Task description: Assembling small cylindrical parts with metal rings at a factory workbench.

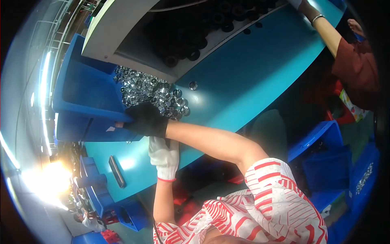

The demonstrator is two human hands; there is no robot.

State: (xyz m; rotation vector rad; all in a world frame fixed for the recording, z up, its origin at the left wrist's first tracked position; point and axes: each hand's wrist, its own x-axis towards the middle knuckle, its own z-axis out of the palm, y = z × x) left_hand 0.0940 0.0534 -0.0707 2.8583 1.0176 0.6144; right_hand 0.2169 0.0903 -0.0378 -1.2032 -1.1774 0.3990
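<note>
My right hand (146, 118), in a black glove, reaches across to the left and is closed over the near rim of a tilted blue bin (87, 95). A heap of shiny metal rings (152, 92) spills from the bin's mouth onto the teal table (243, 77), right beside that hand. My left hand (163, 156) wears a white glove with a red cuff. It lies against the table edge just below my right forearm, which hides its fingertips.
One loose metal ring (193, 85) lies apart on the table. A grey tray (122, 28) with several black rings (191, 44) stands at the back. A co-worker's arm (331, 34) with a bracelet reaches in at the top right. Blue crates (325, 162) stand at the lower right.
</note>
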